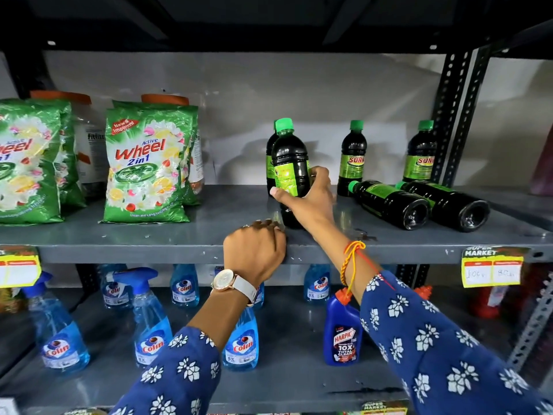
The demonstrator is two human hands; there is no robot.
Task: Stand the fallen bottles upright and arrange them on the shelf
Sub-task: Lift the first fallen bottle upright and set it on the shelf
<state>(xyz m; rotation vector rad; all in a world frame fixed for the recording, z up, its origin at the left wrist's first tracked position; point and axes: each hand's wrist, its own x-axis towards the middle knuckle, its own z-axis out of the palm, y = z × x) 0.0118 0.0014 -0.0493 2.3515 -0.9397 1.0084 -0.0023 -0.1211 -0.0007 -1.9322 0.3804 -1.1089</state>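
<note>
head view | held bottle (289, 172) kept upright near shelf (179, 235) front edge, right hand (309, 199) grip closed around it | left hand (254, 250) curled closed on the front edge, nothing gripped | three bottles upright behind | two fallen bottles (419, 203) left toward the right end

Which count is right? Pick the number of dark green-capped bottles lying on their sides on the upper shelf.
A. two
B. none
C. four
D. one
A: two fallen bottles lie side by side at the right of the upper shelf, bases toward the camera.
</note>
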